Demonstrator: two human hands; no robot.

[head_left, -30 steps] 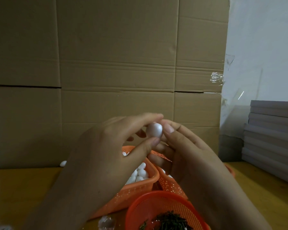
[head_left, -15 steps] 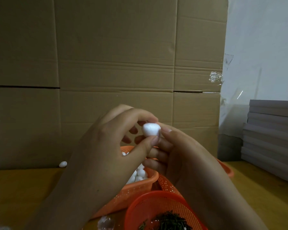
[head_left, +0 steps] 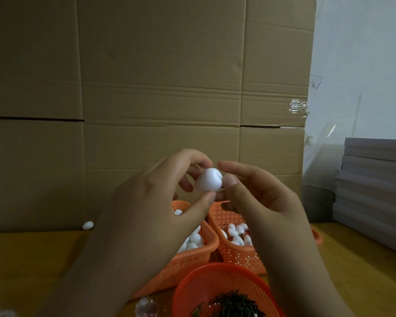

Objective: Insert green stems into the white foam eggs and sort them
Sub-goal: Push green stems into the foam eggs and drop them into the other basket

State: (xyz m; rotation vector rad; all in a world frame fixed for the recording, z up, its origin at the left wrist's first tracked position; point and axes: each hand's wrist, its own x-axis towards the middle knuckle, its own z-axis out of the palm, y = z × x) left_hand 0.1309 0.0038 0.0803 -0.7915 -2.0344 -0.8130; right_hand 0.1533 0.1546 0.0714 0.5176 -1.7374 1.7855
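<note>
Both hands are raised above the baskets. My left hand (head_left: pixel 151 202) pinches a white foam egg (head_left: pixel 209 179) between thumb and forefinger. My right hand (head_left: pixel 263 202) has its thumb tip against the egg's right side, forefinger stretched just above it. No stem shows in the egg. Two orange rectangular baskets hold white foam eggs, the left basket (head_left: pixel 190 259) partly under my left hand, the right basket (head_left: pixel 229 218) under my right. A round orange basket (head_left: pixel 199 287) at the bottom holds dark green stems (head_left: pixel 233 305).
A wall of cardboard boxes (head_left: pixel 158 88) stands close behind the wooden table (head_left: pixel 32 259). One loose foam egg (head_left: pixel 87 225) lies at its foot on the left. Grey stacked boards (head_left: pixel 375 191) rise at the right. A clear crumpled bit (head_left: pixel 146 307) lies near the bottom edge.
The egg has turned in my fingers and sits a little lower. My right fingers have loosened from it and my right hand has drawn slightly rightward.
</note>
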